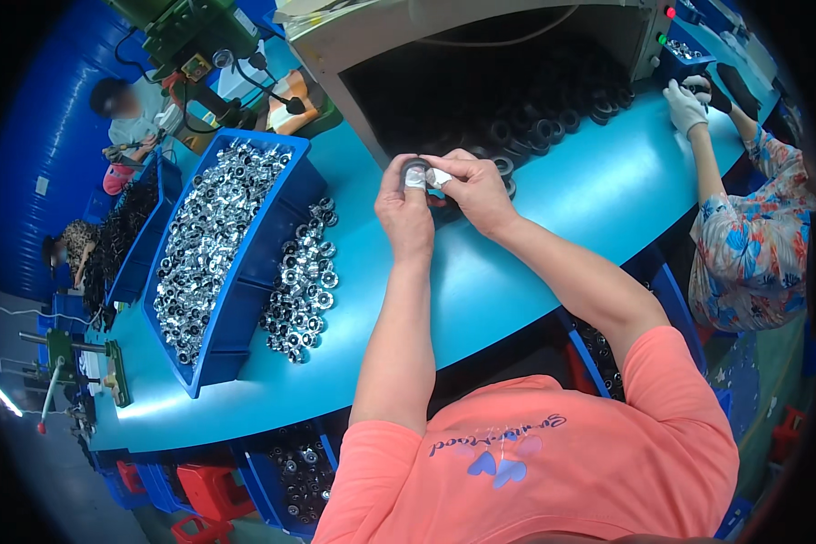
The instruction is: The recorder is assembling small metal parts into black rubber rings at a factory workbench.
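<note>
Both hands [440, 195] pinch a small ring [415, 174] beside the blue bin [272, 240] of silver parts [204, 240].

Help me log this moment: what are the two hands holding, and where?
Both the left hand and right hand pinch one small dark ring-shaped part by its rim, fingertips on either side.

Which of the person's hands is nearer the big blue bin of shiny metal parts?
Left. The left hand is beside the blue bin; the right hand lies beyond it.
</note>
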`<state>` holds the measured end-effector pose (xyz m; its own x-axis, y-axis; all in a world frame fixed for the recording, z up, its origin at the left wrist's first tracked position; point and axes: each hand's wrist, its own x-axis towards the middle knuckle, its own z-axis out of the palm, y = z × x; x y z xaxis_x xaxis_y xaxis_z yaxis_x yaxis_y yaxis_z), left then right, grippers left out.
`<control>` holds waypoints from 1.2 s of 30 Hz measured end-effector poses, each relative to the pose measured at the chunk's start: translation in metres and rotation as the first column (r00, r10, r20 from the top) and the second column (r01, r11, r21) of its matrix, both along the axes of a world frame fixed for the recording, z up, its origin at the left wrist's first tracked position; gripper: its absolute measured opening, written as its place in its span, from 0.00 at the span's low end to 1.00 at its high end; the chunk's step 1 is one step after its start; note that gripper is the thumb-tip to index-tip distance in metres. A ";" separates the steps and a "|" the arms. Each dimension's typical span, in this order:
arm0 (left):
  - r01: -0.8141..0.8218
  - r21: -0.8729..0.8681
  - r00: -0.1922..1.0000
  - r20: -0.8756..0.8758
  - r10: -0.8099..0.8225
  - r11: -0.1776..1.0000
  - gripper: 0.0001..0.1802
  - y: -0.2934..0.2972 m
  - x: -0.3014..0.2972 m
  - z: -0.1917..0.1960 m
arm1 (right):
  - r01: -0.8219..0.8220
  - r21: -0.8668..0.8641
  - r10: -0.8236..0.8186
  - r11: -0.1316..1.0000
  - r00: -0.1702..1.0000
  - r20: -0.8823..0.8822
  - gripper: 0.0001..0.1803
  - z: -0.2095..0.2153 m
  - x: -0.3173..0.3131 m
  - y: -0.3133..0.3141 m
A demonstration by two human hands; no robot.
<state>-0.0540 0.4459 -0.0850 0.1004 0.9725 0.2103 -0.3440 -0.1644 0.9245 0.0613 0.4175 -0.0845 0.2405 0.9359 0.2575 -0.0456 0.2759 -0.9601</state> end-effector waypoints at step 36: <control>0.110 -0.078 0.985 -0.122 -0.119 0.991 0.23 0.002 -0.007 0.006 | -0.064 -0.204 0.050 0.977 0.996 -0.072 0.14 0.014 0.009 0.004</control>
<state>-0.0606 0.4483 -0.0793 0.2334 0.9650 0.1196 -0.2367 -0.0629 0.9695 0.0705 0.4211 -0.0710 0.1952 0.9798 0.0430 -0.1205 0.0674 -0.9904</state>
